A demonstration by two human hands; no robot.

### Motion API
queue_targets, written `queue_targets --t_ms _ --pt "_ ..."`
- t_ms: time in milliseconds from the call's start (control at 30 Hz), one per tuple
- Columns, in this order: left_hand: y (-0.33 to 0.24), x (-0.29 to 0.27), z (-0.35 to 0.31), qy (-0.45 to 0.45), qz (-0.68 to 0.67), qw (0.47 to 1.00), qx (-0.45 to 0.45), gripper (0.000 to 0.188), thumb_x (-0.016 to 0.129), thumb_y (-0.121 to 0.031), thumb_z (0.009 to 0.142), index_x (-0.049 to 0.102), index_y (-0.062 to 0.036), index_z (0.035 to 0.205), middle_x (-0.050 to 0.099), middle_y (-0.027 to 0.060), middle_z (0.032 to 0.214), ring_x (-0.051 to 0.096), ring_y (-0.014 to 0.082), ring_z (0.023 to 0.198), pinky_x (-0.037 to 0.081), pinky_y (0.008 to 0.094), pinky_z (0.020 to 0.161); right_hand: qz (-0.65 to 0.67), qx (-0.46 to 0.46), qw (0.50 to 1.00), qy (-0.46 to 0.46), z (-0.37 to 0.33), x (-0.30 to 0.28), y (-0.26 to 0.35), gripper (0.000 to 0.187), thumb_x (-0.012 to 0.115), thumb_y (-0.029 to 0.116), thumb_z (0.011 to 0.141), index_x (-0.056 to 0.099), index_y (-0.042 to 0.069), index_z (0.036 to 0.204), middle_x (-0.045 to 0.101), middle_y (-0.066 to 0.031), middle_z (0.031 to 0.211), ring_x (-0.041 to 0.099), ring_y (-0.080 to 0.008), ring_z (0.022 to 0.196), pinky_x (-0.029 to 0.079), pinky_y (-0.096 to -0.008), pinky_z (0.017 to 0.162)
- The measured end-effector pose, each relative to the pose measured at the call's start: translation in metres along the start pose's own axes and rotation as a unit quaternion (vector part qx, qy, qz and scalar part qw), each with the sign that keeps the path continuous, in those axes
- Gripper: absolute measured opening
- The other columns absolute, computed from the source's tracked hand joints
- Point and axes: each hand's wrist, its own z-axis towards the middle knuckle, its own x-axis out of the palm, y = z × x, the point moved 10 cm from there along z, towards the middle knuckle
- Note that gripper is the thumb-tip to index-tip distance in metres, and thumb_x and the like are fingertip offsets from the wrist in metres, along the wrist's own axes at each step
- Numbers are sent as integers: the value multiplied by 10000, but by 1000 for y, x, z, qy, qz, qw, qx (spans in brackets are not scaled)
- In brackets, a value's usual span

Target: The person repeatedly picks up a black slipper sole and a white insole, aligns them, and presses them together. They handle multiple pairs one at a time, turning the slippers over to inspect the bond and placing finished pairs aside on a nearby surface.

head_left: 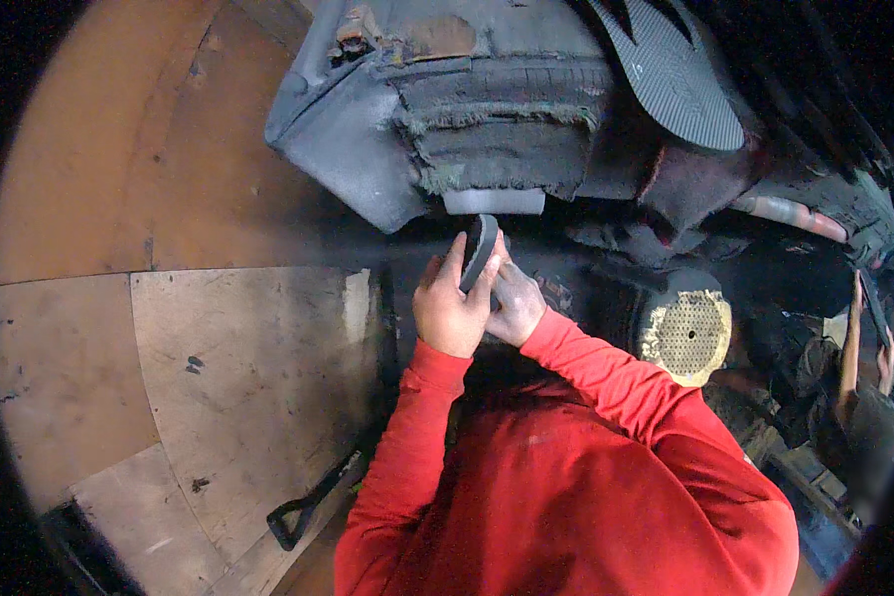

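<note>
Both hands raised together at the middle of the view, clamped on one dark, flat, curved pad. Left hand wrapped round the pad's lower part, thumb up along its left edge. Right hand pressed against the left one from the right, fingers partly hidden behind the pad and the left knuckles. Pad held on edge, tilted slightly, just below a small pale block; touching or apart, cannot tell.

Above, a bulky grey machine caked in frayed, dusty material, upper part cut off by the top edge. A black ribbed sole lying over its top right, toe end lost in the dark rim. To the right of the hands, a round yellowish perforated disc, its left half swallowed by shadow. Red sleeves and chest filling the lower middle, covering whatever lies beneath.

On the left, a worn wooden floor of joined boards, stained. Near the lower edge, a black handle, its far end hidden behind the left sleeve.

At the far right, another person's arm, blurred and bent by the rim, holding something dark and thin, too unclear to name
</note>
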Motion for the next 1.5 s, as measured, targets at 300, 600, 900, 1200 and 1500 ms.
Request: queue_targets --t_ms 300,600,900,1200,1500 --pt "-26 -13 14 32 22 999 2 381 641 -313 950 651 -22 1196 727 173 981 721 287 925 539 354 772 142 63 984 84 13 -20 29 915 826 221 627 437 10 1428 165 -309 1572 331 -406 1410 415 -393 1086" --pt "-11 25 36 109 -110 987 -52 352 609 -327 941 658 -22 1109 699 221 961 679 396 918 527 449 752 265 282 900 202 10 -14 -11 784 838 342 615 579 3 1273 665 -251 1134 635 -373 1116 485 -398 967" --pt "20 47 5 0 -302 951 -60 414 655 -222 944 597 26 1270 688 200 1154 679 204 1042 514 316 862 -3 125 983 136 10 -34 -7 861 830 261 630 493 13 1382 313 -355 1479 521 -412 1254 491 -407 988" --pt "14 36 -12 -12 -435 900 -23 445 652 -136 948 550 24 1350 619 157 1320 600 183 1178 471 306 986 -102 76 983 131 5 -40 18 884 814 178 656 441 25 1442 212 -328 1550 463 -482 1296 491 -435 995" --pt "-10 4 -17 -9 -446 895 -5 450 667 -107 929 546 74 1323 613 144 1306 579 184 1184 440 309 1021 -232 -73 969 35 4 -42 50 642 766 178 715 557 69 1312 300 -285 1537 511 -537 1227 548 -458 900"
